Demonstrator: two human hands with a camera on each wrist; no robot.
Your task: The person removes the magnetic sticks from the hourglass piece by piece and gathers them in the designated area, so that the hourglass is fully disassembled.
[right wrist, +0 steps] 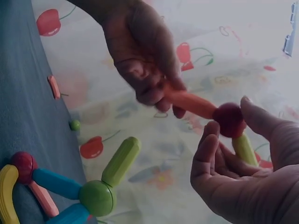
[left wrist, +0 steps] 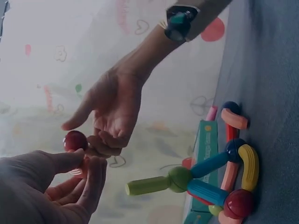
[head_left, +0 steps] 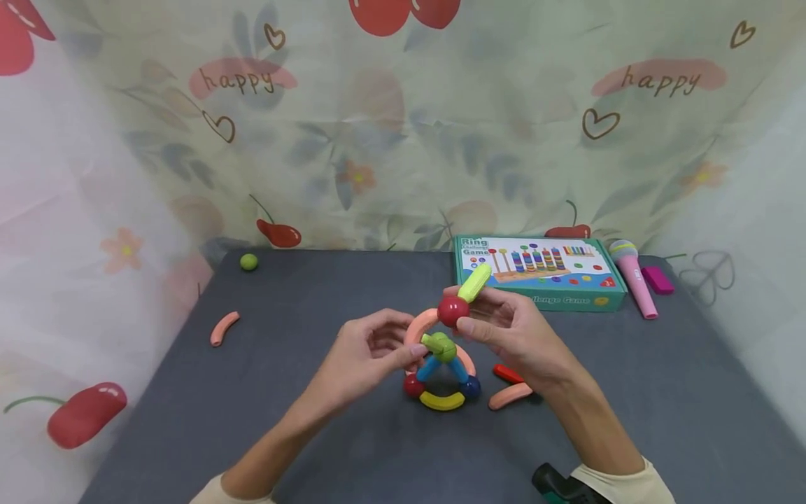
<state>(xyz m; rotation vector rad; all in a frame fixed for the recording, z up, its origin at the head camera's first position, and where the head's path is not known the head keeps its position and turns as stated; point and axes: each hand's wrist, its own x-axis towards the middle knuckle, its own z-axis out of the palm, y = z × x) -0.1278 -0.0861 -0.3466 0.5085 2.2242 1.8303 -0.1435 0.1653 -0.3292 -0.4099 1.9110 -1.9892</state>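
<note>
In the head view my left hand (head_left: 365,353) pinches a curved salmon toy rod (head_left: 420,325) between thumb and fingers. My right hand (head_left: 519,332) holds a red ball (head_left: 453,311) at that rod's upper end, thumb against it. A light green rod (head_left: 475,282) sticks up from the same ball. Below stands a ball-and-rod structure: a green ball (right wrist: 97,198) on top with a green rod (right wrist: 121,161), blue rods (left wrist: 210,164), a lower red ball (left wrist: 239,203), a dark blue ball (head_left: 470,387) and a yellow curved rod (head_left: 443,402). My hands partly hide it in the head view.
Right of the structure lie a red rod (head_left: 507,374) and a salmon rod (head_left: 510,396). A game box (head_left: 569,301), pink microphone (head_left: 637,283) and magenta block (head_left: 658,279) are at the back right. A green ball (head_left: 248,262) and curved salmon rod (head_left: 224,329) lie left.
</note>
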